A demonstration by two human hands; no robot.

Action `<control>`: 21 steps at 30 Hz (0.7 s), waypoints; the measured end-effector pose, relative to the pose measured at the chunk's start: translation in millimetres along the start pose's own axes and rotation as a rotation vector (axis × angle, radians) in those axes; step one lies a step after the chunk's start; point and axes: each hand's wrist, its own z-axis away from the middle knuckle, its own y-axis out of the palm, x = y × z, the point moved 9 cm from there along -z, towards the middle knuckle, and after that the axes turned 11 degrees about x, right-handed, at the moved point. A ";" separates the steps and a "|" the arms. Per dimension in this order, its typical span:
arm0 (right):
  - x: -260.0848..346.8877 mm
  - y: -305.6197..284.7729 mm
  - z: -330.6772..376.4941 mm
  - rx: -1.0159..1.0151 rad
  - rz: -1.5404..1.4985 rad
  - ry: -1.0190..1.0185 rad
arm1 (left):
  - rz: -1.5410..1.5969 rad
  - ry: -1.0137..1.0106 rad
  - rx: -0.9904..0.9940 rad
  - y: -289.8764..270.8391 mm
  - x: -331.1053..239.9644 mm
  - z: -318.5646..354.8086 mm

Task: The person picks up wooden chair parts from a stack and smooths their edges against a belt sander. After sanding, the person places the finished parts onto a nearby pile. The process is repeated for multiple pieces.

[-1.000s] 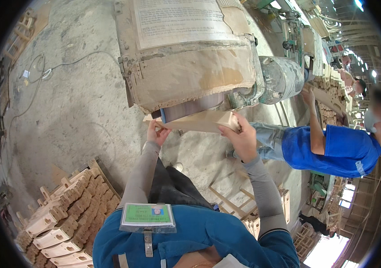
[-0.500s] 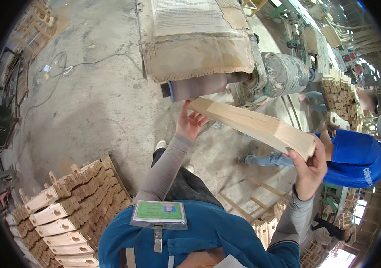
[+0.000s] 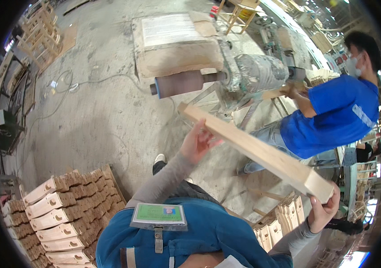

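Observation:
A long pale wooden piece slants across in front of me, its far left end just below the sanding drum and apart from it. My right hand grips its near, wider end between thumb and fingers. Under its far half, my left hand steadies it, a digit against the edge and the other fingers partly extended beneath. The brown, blue-rimmed drum sticks out from a machine with a worn cover.
A co-worker in a blue shirt stands at the right, hands near the machine's other end. Cut wooden parts are stacked at lower left, with more parts at lower right. A cable crosses the floor.
The wooden piece has moved down and right, away from the drum, with both hands on it. My view has shifted, and the co-worker now shows more fully at the right.

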 end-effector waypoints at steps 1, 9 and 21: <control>-8.0 -18.0 12.2 0.021 -0.062 -0.009 | 0.028 -0.085 0.062 7.8 16.6 3.5; -92.1 -80.7 99.8 0.293 -0.192 0.242 | -0.097 -0.337 0.430 73.5 93.6 14.9; -157.5 118.1 91.3 0.468 0.000 0.254 | -0.294 -0.722 0.641 67.3 172.5 28.3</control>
